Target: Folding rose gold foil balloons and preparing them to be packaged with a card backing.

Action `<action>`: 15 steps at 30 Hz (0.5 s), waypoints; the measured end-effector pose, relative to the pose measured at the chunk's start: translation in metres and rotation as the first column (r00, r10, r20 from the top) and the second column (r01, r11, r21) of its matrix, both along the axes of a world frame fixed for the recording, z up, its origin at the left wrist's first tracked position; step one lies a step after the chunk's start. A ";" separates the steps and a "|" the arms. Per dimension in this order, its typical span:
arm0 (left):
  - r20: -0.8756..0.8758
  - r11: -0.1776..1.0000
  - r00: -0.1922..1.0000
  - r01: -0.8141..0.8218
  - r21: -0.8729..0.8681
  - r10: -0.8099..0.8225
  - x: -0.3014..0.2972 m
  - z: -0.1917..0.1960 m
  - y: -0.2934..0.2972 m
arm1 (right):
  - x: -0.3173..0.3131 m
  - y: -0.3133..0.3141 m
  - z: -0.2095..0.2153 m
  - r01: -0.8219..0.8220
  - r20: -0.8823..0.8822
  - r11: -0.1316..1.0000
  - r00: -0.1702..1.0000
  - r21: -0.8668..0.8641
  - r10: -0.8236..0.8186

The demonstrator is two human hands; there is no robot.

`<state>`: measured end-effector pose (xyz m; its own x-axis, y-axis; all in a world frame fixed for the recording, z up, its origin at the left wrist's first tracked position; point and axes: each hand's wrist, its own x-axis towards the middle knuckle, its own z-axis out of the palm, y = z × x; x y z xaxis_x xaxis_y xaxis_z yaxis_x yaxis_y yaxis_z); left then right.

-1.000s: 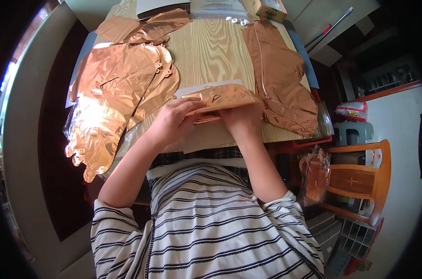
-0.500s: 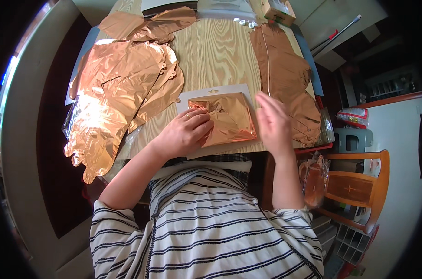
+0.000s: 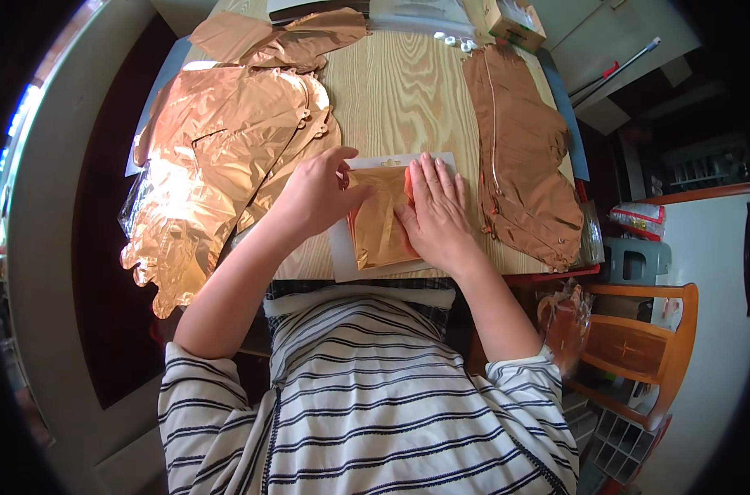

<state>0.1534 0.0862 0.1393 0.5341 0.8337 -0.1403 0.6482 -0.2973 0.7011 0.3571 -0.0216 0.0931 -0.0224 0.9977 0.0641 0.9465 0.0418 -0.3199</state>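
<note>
A folded copper-coloured foil balloon [image 3: 376, 231] lies on a white card [image 3: 344, 257] with a hang hole at its far edge, close to the table's near edge. My right hand [image 3: 437, 213] presses flat on the foil's right side, fingers stretched out and pointing away from me. Over the foil's left edge hovers my left hand [image 3: 315, 196], its fingers bent and the thumb apart from them. Nothing shows in its grip. The foil under my right palm is hidden.
Large flat foil balloons [image 3: 218, 140] cover the table's left side, hanging past its near edge. A pile of duller copper foil balloons [image 3: 527, 157] lies at right. Small white pieces [image 3: 451, 40] and a cardboard box [image 3: 515, 23] sit at the back. A wooden chair [image 3: 631, 346] stands at right.
My right hand has come down from above onto the foil. The left hand has lifted off its left part and opened. The foil's right side is now folded over, making it narrower.
</note>
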 end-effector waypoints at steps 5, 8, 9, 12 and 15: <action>-0.057 0.980 0.998 0.029 -0.195 -0.040 0.003 0.006 0.014 | -0.001 -0.002 -0.004 0.022 0.035 1.000 0.999 -0.001 -0.022; 0.039 0.941 0.999 0.026 -0.338 -0.014 0.000 -0.001 0.016 | -0.003 -0.004 -0.003 0.036 0.031 0.999 0.999 -0.008 -0.036; 0.080 0.920 0.997 0.027 -0.390 0.005 0.000 -0.004 0.016 | -0.004 -0.005 -0.001 0.040 0.028 0.999 0.999 -0.013 -0.040; 0.089 0.921 0.995 -0.013 -0.390 0.052 0.001 -0.012 0.011 | -0.005 -0.005 0.000 0.050 0.019 0.999 0.999 -0.019 -0.050; 0.089 0.956 0.990 -0.076 -0.284 0.105 0.006 -0.010 -0.004 | -0.004 -0.006 0.000 0.062 0.032 0.998 0.998 -0.011 -0.061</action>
